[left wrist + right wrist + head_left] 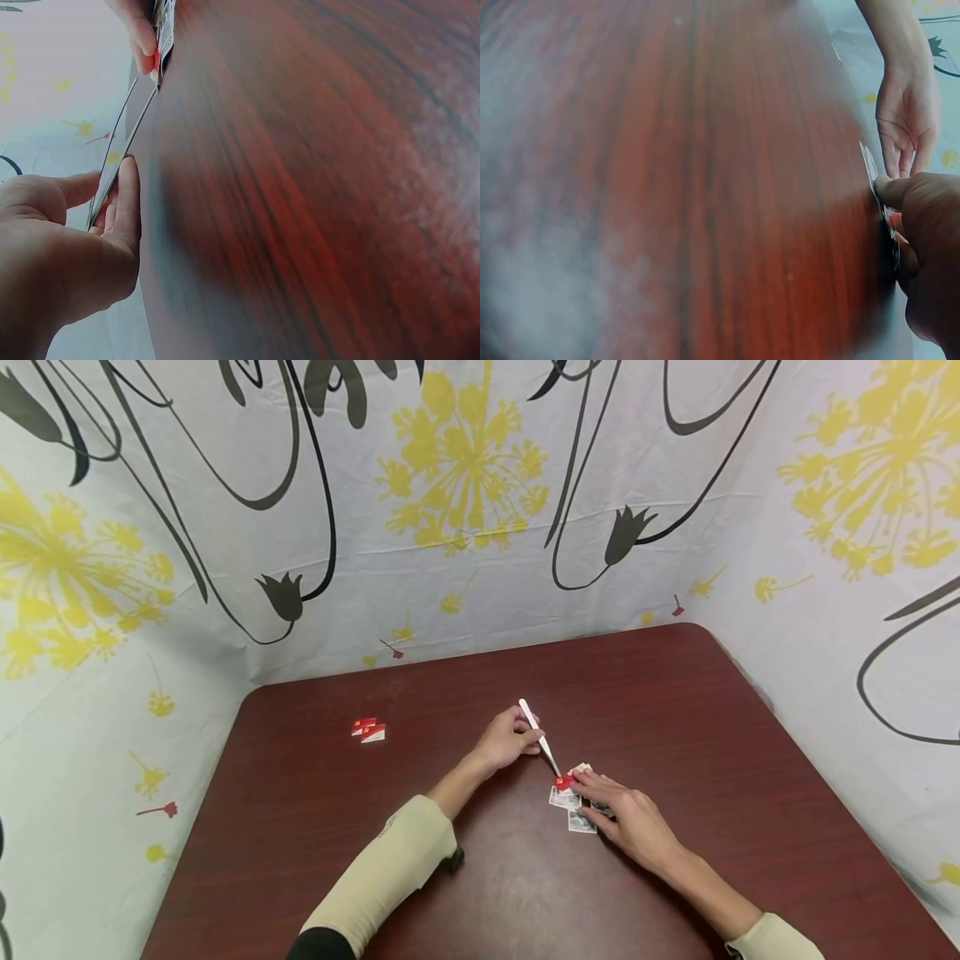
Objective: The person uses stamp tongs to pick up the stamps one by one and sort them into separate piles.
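Observation:
My left hand (508, 740) pinches white tweezers (540, 737) whose tips meet a small red stamp (563, 782) at the edge of a little pile of grey-and-white stamps (581, 821). Straight fingers of my right hand (624, 814) rest on that pile and hold it flat on the dark red table (675, 710). In the left wrist view the tweezers (112, 161) run from my left hand (67, 247) up to the stamps (163, 37) beside a right fingertip (142, 41). The right wrist view shows my right hand (930, 247) on the stamps' edge (870, 169), with my left hand (904, 120) beyond.
Two more small red stamps (368, 729) lie together on the table's left part, well apart from both hands. A white cloth with yellow flowers and black stems (465, 527) walls in the table at the back and on both sides.

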Available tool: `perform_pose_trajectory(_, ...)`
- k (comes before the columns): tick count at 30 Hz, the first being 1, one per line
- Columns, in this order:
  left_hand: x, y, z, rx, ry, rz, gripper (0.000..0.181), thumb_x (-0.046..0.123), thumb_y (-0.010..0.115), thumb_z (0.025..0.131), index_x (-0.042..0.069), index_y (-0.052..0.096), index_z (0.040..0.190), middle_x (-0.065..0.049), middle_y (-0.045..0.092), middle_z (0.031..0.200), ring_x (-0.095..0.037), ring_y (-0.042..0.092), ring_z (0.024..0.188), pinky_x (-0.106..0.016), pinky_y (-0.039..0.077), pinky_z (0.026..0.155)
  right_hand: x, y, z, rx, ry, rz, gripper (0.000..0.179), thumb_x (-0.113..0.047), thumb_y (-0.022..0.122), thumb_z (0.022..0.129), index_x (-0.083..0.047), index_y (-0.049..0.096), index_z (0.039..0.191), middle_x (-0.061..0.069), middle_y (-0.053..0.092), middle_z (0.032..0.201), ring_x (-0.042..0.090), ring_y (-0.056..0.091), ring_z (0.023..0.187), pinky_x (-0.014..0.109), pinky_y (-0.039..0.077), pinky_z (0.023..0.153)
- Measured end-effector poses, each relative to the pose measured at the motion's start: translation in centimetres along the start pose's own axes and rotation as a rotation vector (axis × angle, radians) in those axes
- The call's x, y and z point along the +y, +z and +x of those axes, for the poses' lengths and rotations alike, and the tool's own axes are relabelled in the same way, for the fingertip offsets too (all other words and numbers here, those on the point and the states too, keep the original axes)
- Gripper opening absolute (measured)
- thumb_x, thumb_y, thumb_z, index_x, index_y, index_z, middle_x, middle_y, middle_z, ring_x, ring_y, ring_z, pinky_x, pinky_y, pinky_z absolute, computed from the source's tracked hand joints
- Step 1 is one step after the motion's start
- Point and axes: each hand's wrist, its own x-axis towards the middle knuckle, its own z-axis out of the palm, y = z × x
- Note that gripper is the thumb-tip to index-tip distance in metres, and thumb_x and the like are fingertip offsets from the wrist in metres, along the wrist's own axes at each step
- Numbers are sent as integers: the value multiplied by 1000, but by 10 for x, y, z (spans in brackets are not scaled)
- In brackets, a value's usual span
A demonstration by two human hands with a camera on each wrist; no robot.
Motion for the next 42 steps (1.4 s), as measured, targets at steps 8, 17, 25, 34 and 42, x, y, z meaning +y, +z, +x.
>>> perform_pose_trajectory(8, 0, 0, -2, -56, -21, 1, 26, -6, 66, 102, -14, 57, 124, -16, 70, 94, -19, 71, 77, -34, 70, 79, 0, 0, 0, 1, 10, 0, 41, -11, 87, 88, -6, 77, 128, 12, 68, 140, 36, 65, 129, 59, 60, 100)
perform_pose_trajectory(17, 1, 2, -4, -60, -11, 12, 25, -7, 66, 102, -15, 56, 123, -15, 70, 91, -22, 73, 78, -34, 70, 76, -2, -1, 1, -4, 14, -5, 41, -10, 87, 88, -7, 77, 129, 11, 68, 141, 34, 65, 130, 59, 58, 102)
perform_pose_trajectory(25, 0, 1, -4, -8, -5, 71, 24, -4, 68, 101, -12, 58, 121, -17, 73, 94, -32, 77, 81, -35, 70, 74, -3, -1, 1, 1, -2, -18, 43, -9, 87, 88, -8, 76, 130, 11, 68, 141, 35, 65, 130, 58, 62, 95)
perform_pose_trajectory(34, -1, 0, -3, 101, 5, 75, 24, -2, 71, 101, -9, 59, 121, -18, 74, 99, -30, 78, 81, -32, 70, 75, -2, -1, 0, -14, 4, -21, 44, -12, 86, 90, -8, 75, 132, 12, 66, 143, 33, 63, 132, 56, 64, 89)
perform_pose_trajectory(42, -3, 1, -3, 175, 38, 32, 24, -3, 70, 101, -10, 59, 120, -15, 75, 93, -27, 77, 77, -32, 70, 72, -1, -1, -1, -10, 15, -12, 48, -12, 87, 89, -8, 74, 134, 11, 66, 144, 33, 63, 132, 57, 63, 92)
